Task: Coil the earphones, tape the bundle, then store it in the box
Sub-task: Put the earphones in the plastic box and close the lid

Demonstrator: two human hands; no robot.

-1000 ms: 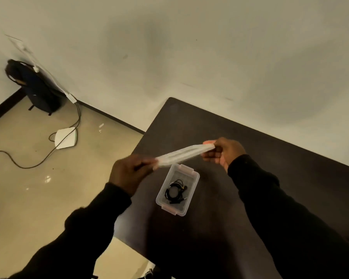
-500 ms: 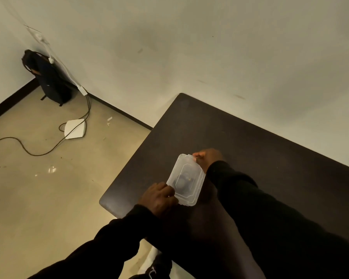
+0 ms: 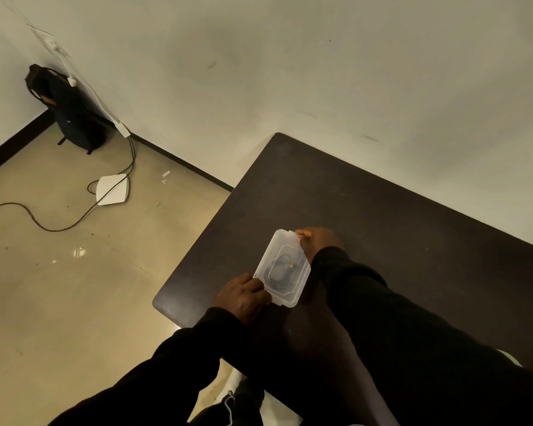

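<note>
I steady the box on the table, left hand and right hand each pinching an opposite end to seat the lid over the coiled earphones.

Dim, warm yellowish light. The glossy beige tiled floor shows small glare spots. The dark brown rectangular worktop and black sleeves lose detail in shadow. Straight edges bow from wide-angle distortion; overall slightly soft.
</note>
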